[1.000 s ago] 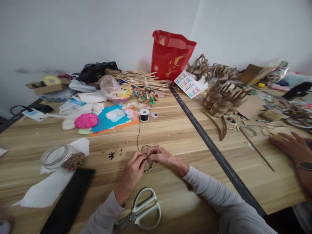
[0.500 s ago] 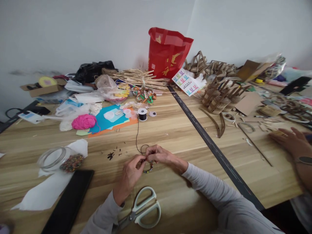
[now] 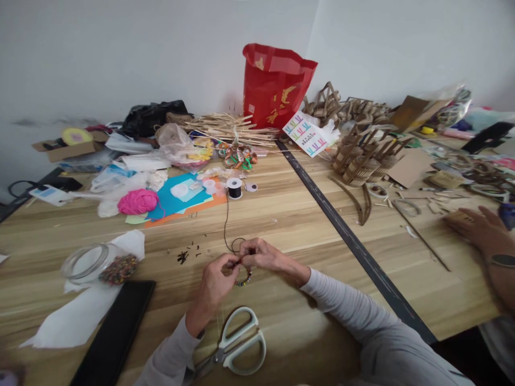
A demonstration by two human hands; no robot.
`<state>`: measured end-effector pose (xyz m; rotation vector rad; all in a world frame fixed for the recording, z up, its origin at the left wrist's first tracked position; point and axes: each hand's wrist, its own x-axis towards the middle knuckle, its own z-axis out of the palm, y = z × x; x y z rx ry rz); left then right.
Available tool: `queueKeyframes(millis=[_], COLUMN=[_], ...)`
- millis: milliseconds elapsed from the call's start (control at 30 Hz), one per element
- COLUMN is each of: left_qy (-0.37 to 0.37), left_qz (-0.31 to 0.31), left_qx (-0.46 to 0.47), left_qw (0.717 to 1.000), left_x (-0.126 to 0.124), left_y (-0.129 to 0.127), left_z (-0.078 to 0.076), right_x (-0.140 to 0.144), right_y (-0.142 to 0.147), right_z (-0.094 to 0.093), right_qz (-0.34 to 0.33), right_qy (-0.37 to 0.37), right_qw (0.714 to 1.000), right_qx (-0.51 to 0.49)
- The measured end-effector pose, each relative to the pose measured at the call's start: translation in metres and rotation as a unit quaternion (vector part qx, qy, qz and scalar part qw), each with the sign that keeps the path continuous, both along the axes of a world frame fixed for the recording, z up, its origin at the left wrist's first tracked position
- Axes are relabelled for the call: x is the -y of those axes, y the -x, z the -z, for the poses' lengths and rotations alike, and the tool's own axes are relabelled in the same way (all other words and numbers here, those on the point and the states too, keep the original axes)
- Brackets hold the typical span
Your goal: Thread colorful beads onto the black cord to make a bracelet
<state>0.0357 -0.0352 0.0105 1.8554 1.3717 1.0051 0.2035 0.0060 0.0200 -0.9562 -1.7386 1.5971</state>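
Note:
A small beaded bracelet (image 3: 246, 278) with multicoloured beads hangs in a loop below my fingertips. My left hand (image 3: 217, 281) pinches it at its upper left side. Fingers bent, my right hand (image 3: 261, 254) grips the same spot from the right, so the fingertips of both hands meet. A black cord (image 3: 226, 230) runs from a spool (image 3: 234, 188) down to a loop beside my right hand. White-handled scissors (image 3: 241, 343) lie near my left wrist. Short black cord bits (image 3: 183, 256) are scattered left of my hands.
A tipped clear jar (image 3: 90, 261) with beads lies at left by a black tray-like piece (image 3: 115, 332). Pink yarn (image 3: 139, 201) and a red bag (image 3: 277, 88) are farther back. Small woven baskets (image 3: 358, 163) stand at right, near another person's hand (image 3: 477, 225).
My hands stay at the bracelet with only slight finger movement. At the right edge, the other person's hand shifts slightly and a blue object shows beside it.

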Motion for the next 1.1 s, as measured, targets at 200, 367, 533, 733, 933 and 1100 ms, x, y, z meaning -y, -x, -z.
queueKeyframes(millis=[200,367,533,733,933,1100], left_qy=[0.11,0.115,0.138,0.141,0.126,0.094], left_qz=[0.018,0.027,0.02,0.041,0.03,0.023], left_qx=[0.117,0.132,0.129,0.14,0.131,0.121], left_qw=[0.987,0.984,0.982,0.979,0.983,0.988], left_x=[-0.006,-0.007,-0.007,-0.007,-0.005,-0.003], left_y=[0.0,0.001,0.002,0.002,0.001,0.0], left_z=[-0.004,-0.006,-0.002,-0.003,-0.004,-0.004], right_x=[-0.002,-0.006,-0.009,-0.007,-0.007,-0.007], right_y=[-0.003,-0.004,-0.005,-0.007,-0.007,-0.006], right_z=[-0.004,0.002,0.003,-0.003,-0.01,-0.012], right_qz=[-0.031,-0.061,-0.077,-0.081,-0.079,-0.07], right_qy=[0.017,0.044,0.048,0.05,0.075,0.098], right_qw=[0.999,0.997,0.996,0.995,0.994,0.993], right_qx=[-0.009,0.0,0.006,0.017,0.017,0.012])
